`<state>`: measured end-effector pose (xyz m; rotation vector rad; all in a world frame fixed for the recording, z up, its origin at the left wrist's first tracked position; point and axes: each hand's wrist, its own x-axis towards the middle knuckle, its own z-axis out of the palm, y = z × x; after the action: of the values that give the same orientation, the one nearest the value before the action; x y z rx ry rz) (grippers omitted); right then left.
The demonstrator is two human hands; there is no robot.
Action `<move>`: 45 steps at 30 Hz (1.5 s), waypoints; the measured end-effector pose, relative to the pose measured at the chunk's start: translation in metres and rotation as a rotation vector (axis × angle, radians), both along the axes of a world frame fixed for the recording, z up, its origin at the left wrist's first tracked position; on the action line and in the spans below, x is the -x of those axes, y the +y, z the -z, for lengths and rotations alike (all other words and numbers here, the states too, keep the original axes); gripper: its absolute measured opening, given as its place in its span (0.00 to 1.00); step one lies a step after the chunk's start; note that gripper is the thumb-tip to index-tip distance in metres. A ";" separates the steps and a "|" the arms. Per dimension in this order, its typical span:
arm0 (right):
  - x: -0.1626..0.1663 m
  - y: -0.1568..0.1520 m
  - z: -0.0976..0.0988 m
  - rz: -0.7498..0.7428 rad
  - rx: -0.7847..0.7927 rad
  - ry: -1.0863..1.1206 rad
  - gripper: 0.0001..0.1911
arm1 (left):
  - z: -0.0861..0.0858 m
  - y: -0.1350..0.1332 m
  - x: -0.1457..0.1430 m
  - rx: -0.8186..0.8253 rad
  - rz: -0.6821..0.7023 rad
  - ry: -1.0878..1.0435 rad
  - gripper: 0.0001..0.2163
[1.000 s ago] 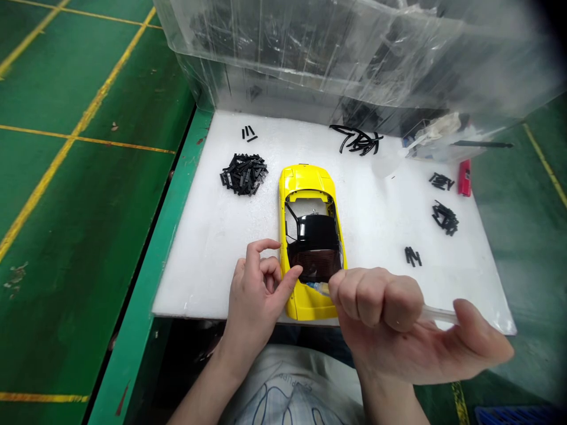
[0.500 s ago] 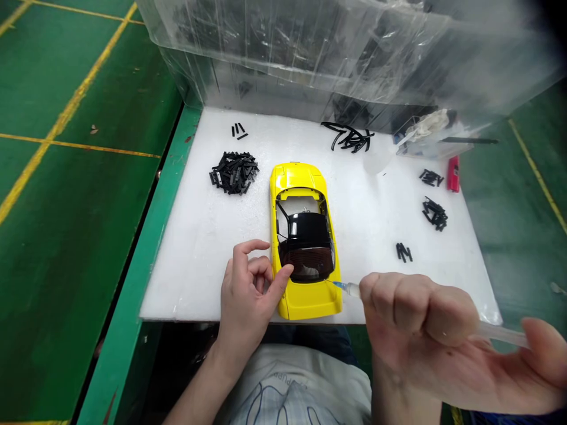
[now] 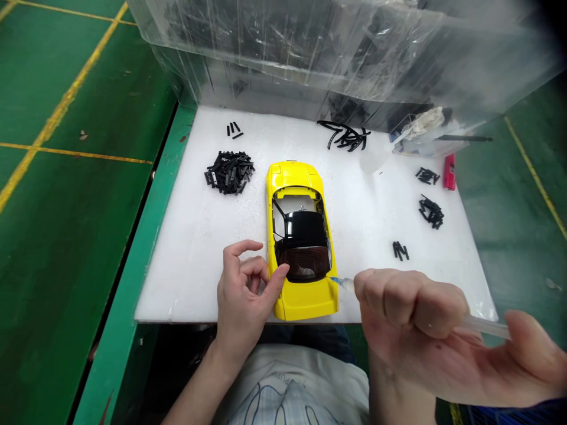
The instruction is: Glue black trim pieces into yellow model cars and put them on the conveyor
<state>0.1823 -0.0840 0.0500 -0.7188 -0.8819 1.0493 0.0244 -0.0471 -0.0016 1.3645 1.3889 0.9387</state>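
A yellow model car body (image 3: 305, 304) with a black roof and dark rear window stands lengthwise on the white foam board (image 3: 195, 248), its windscreen opening bare. My left hand (image 3: 245, 295) is beside its left rear edge, fingers bent and apart. The thumb reaches over the body by the rear window corner; whether it presses there I cannot tell. My right hand (image 3: 420, 324) wraps round a clear syringe (image 3: 485, 326), thumb near the plunger end. Its blue-based needle tip points at the right rear corner of the window.
A pile of short black strips (image 3: 230, 172) and a few loose black strips (image 3: 234, 130) lie left. Curved black strips (image 3: 348, 139) lie at the back. Small black parts (image 3: 431, 212) and a red object (image 3: 449, 172) are at right. Clear plastic sheeting (image 3: 283, 59) hangs behind a clear box (image 3: 416, 139).
The syringe tip has moved slightly closer to the car's rear window corner, and the right thumb has come a little nearer the fingers. The whole view has shifted slightly; the left hand keeps its pose.
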 end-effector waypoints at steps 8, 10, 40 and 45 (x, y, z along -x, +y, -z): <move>-0.001 0.000 0.001 0.001 -0.001 0.000 0.20 | 0.000 0.000 -0.001 -0.007 0.003 -0.014 0.15; -0.001 0.000 0.001 -0.007 -0.006 -0.001 0.20 | 0.000 0.000 -0.001 -0.003 0.004 -0.016 0.15; -0.082 0.058 -0.019 0.919 0.043 -0.910 0.10 | 0.017 -0.001 0.004 -0.100 -0.044 0.079 0.16; -0.044 0.138 -0.028 0.278 0.464 -1.678 0.06 | 0.018 0.001 0.007 -0.156 0.025 0.123 0.14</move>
<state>0.2258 0.0536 0.0779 -2.1444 -1.8433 0.1624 0.0175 -0.0458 -0.0196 1.5762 1.4104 0.9768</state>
